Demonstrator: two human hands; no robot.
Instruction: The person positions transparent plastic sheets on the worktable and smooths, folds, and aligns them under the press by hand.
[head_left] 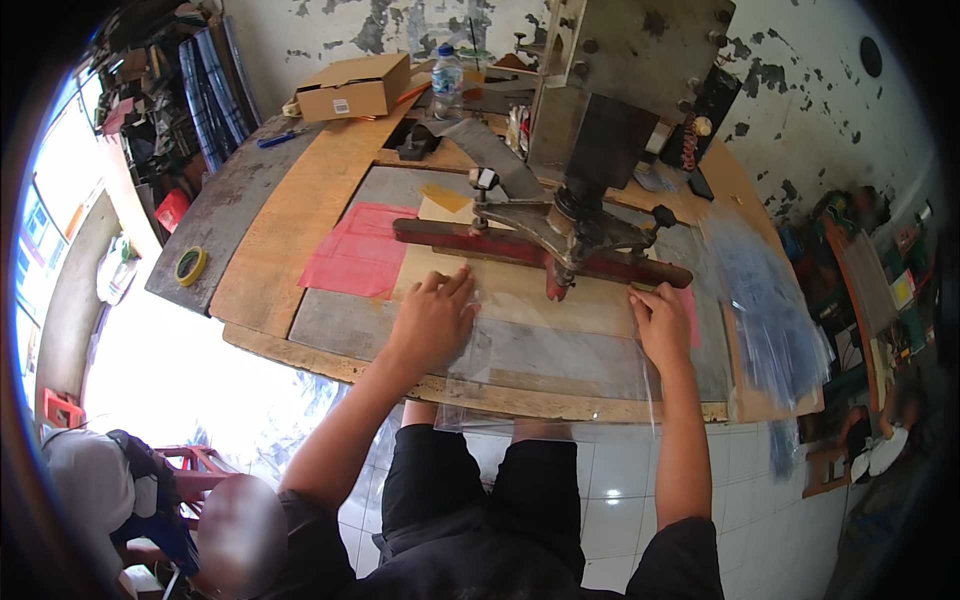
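Note:
A clear plastic sheet (pixel 560 365) lies over a tan board (pixel 540 300) and hangs past the table's front edge toward my lap. My left hand (pixel 437 315) rests on the sheet's left side, fingers stretched forward. At the right edge my right hand (pixel 660 318) is closed, thumb and index finger pinching the plastic near its far corner. Just beyond both hands stands a metal press (pixel 565 225), its long dark-red bar (pixel 470 241) spanning the board. Red sheet material (pixel 355 250) lies beneath the board, to the left of my left hand.
A stack of clear bluish plastic sheets (pixel 765 310) drapes over the table's right side. Yellow tape (pixel 190 266) lies at the left edge. Farther back are a cardboard box (pixel 355 87), a water bottle (pixel 447 82) and a blue pen (pixel 280 138). Another person (pixel 240 535) is at lower left.

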